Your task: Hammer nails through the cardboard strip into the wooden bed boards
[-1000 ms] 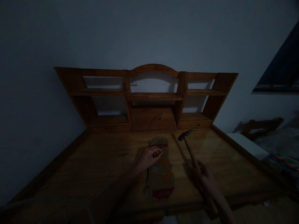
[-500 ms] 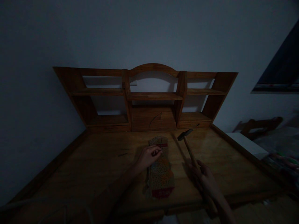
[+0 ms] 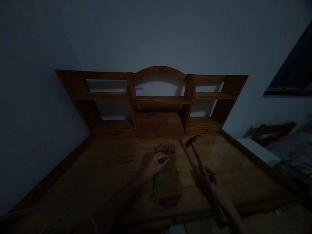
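My right hand (image 3: 214,185) is wrapped round the wooden handle of a hammer (image 3: 198,159). The hammer's dark metal head points up and away, raised to the right of a worn, brownish slab (image 3: 169,182) that is dotted with many small dark marks and has red bands near both ends. Over the upper part of this slab, my left hand (image 3: 156,164) has thumb and forefinger pinched together. Whatever sits between those fingertips, if anything, is too small and dark to make out. Part of the slab is hidden under my left hand.
The slab lies on a wooden desk (image 3: 109,169) with raised side edges. A wooden shelf unit (image 3: 161,100) stands along the back against the wall. To the right are a white surface (image 3: 258,151), a wooden chair back (image 3: 275,131) and plastic bags (image 3: 297,152).
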